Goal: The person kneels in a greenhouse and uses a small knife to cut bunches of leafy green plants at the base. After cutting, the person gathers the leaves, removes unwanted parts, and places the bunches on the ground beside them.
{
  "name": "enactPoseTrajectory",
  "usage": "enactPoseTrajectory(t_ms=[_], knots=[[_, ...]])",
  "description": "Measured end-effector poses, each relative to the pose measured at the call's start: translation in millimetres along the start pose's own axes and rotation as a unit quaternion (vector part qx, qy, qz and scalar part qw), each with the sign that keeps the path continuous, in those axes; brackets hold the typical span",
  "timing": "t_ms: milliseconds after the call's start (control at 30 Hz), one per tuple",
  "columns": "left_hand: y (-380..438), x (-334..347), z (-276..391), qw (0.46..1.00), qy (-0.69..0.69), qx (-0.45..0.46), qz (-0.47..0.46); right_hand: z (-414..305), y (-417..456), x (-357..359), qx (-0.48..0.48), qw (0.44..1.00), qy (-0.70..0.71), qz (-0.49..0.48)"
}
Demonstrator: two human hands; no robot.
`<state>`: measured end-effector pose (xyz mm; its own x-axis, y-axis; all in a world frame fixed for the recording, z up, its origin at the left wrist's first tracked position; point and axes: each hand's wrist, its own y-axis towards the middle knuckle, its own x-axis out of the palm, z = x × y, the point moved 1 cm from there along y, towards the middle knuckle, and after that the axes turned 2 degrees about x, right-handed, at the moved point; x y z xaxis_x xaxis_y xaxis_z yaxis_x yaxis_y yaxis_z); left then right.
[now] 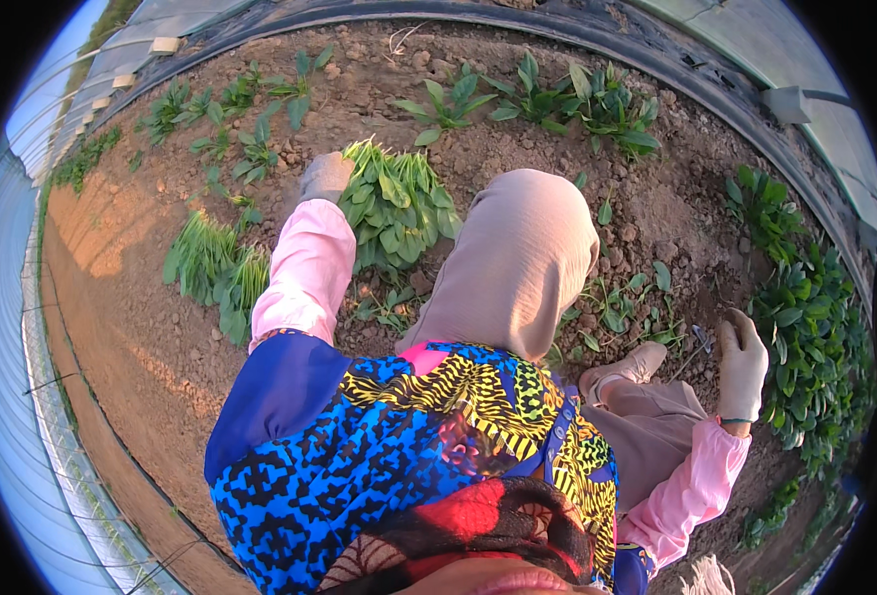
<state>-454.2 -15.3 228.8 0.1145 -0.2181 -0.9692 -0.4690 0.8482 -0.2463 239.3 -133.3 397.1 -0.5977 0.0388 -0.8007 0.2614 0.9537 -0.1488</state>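
My left hand (327, 177), in a greyish work glove, is closed at the stem ends of a thick bunch of leafy greens (397, 204) that look like spinach. The bunch's pale stems point away from me and its broad leaves hang towards me. My right hand (743, 368), in a pale glove, is low at the right with its fingers bent. Beside its fingertips is a small metallic object (701, 338) with a thin rod; whether the hand holds it cannot be made out. Two more bunches of cut greens (200, 249) (245, 286) lie on the soil by my left forearm.
Rooted green plants (594, 104) grow across the far soil, with a dense row (810, 335) at the right. Loose leaves (617, 312) lie near my shoe (624, 368). My bent knee (520, 253) rises between my hands. A dark plastic edging (483, 16) borders the greenhouse film.
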Motion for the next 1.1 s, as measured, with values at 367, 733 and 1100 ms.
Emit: enactPoseTrajectory(t_ms=[367, 733, 1100], knots=[[67, 88, 28, 0.984, 0.156, -0.029, -0.085, -1, 5, 13, 0.042, 0.999, -0.023, -0.02], [25, -3, 50, 0.986, 0.046, -0.005, -0.159, 3, -4, 5, 0.058, 0.998, -0.016, -0.025], [22, 7, 18, 0.998, -0.014, 0.04, -0.051, 11, -22, -6, 0.047, 0.999, -0.003, -0.002]])
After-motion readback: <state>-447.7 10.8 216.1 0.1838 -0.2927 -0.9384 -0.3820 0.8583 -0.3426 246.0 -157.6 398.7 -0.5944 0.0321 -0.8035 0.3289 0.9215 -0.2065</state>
